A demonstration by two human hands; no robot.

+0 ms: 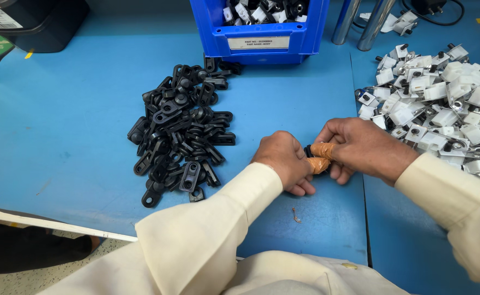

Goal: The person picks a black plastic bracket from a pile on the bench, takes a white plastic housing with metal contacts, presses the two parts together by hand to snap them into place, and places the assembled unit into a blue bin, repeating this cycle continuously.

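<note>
My left hand (283,161) and my right hand (363,147) meet over the blue table (60,131), thumbs wrapped in tan tape. Between the fingertips they pinch a small black plastic part (308,150), mostly hidden by the fingers. A heap of black plastic brackets (182,131) lies to the left of my left hand. A heap of white plastic parts with metal clips (442,104) lies to the right, just beyond my right hand.
A blue bin (259,27) holding assembled black and white pieces stands at the back centre. Two metal posts (360,22) rise behind it on the right. A black box (38,22) sits at the back left. The table's front edge (54,225) runs at the lower left.
</note>
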